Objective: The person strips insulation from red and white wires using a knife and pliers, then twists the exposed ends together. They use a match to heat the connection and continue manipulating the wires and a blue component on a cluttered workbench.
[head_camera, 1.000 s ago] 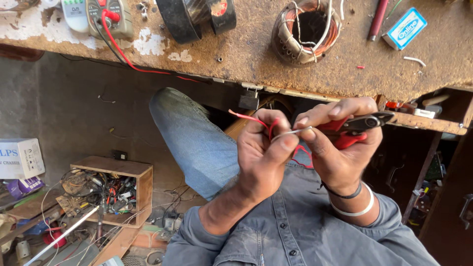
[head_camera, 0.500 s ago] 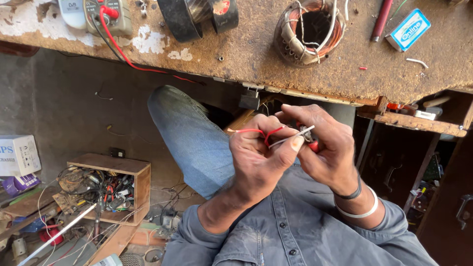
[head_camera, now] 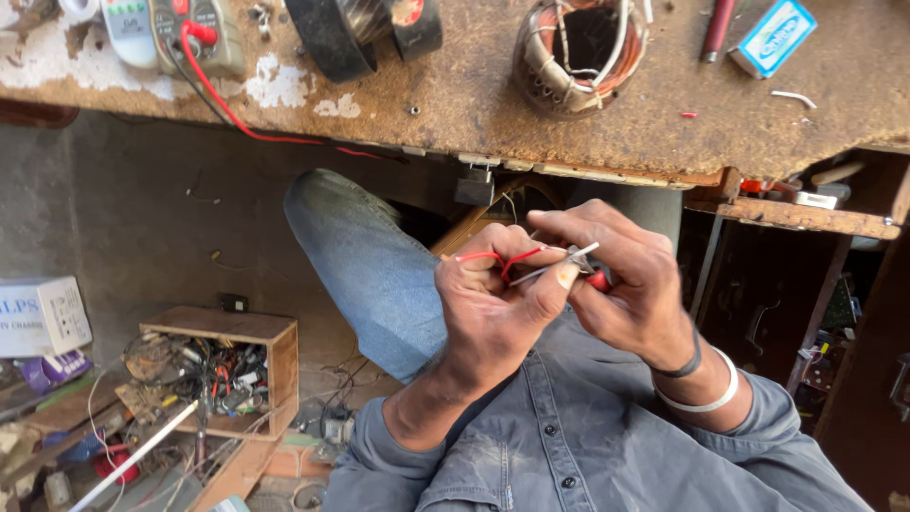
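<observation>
Head cam: left hand [head_camera: 488, 318] pinches thin red insulated wire [head_camera: 498, 261] at frame centre, right hand [head_camera: 630, 294] at its 3 o'clock closed round red-handled metal pliers [head_camera: 580, 270], tips touching the wire. Looks like mid-strip/trim w/ the wire end. Worn wooden workbench [head_camera: 474, 104] at 12 o'clock, copper-wound motor stator [head_camera: 580, 43] on it.

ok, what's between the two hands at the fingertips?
Head view: a thin red wire and a pale lead run between the left hand and the right hand; no bare gap.
</observation>
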